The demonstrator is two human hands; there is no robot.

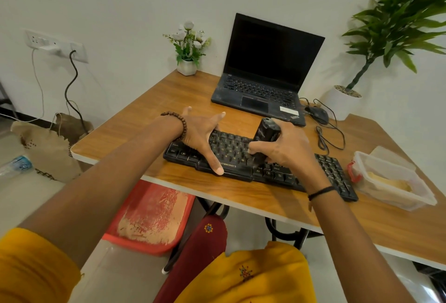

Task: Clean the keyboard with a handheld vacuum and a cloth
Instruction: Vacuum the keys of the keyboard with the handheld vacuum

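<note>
From the head camera, a black keyboard lies aslant on the wooden table, near its front edge. The left hand presses down on the keyboard's left part, fingers spread wide apart and gripping nothing, the thumb reaching to the front rim by the printed brand name. A beaded bracelet circles that wrist. The right hand has its fingers clamped round a black handheld vacuum, which stands nearly upright, tilted slightly, with its lower end down on the keys about the middle of the keyboard. A thin black band sits on the right wrist.

Behind the keyboard an open laptop with a dark screen faces the person; a black mouse and its loose cable lie just right of it. A small white pot of flowers stands at the table's far corner. A clear plastic container rests just beside the keyboard's right end. Whether it holds the cloth cannot be told.
</note>
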